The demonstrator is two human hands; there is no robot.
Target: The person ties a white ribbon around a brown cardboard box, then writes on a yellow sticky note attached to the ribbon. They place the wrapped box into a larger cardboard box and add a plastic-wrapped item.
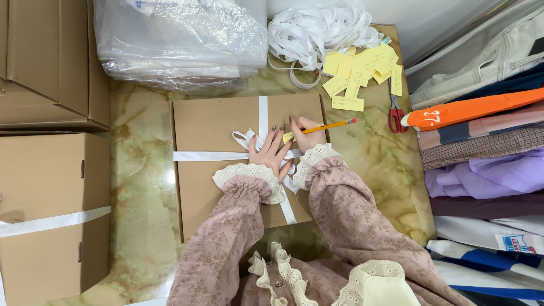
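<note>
Ribbon knot [249, 139] mostly hidden under left hand [271, 152]. Boxes [51, 215] at 9 o'clock cropped by edge. Scribbles on yellow slips [362, 68] at 1 o'clock too tiny to read.

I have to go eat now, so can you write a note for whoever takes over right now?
Left hand: flat on the small yellow slip, pinning it at the white ribbon bow.
Right hand: gripping the yellow pencil, tip at the slip.
Cardboard box: on the marble table, closed.
Done: ribbon crossed and tied.
Left: the slip is not visibly fastened. Spare yellow slips and red scissors lie beyond.
</note>
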